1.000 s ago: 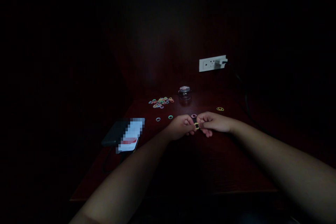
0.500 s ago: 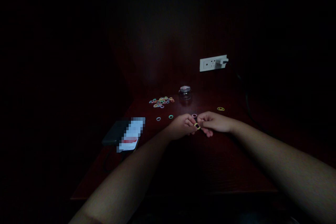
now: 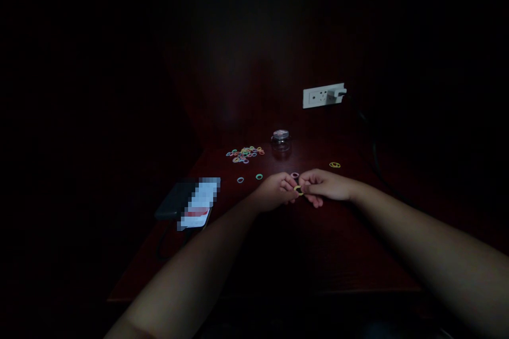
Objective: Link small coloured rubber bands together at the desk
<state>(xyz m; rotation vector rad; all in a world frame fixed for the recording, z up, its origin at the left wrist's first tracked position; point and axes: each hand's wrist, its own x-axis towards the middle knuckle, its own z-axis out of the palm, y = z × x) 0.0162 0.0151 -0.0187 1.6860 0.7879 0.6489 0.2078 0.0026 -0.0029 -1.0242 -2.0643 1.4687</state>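
- Since the earlier frame little has moved: both hands keep nearly the same pose, and the yellow band (image 3: pixel 296 188) stays between them, its tilt perhaps slightly changed
- The left hand (image 3: pixel 273 191) pinches one side of the band between thumb and curled fingers
- The right hand (image 3: pixel 330 185) pinches the other side, its lower fingers loosely bent; finer contact is too dark to tell
- The band is held above the tabletop (image 3: pixel 318 254), near the pink band (image 3: pixel 295 172) just beyond the fingertips
- It looks very light, soft and stretchy, more likely to twist or spring away than to break
- Opposite edges of the loop seem the best hold, with the pads pinching gently and the opening left free; smooth skin contact could let it slip if pulled hard
- The green band (image 3: pixel 257 178) and blue band (image 3: pixel 240 178) lie apart on the left, with the pile (image 3: pixel 245 153) beyond
- The yellow pair (image 3: pixel 334 164) lies to the right, and the jar (image 3: pixel 281 140) stands farther back
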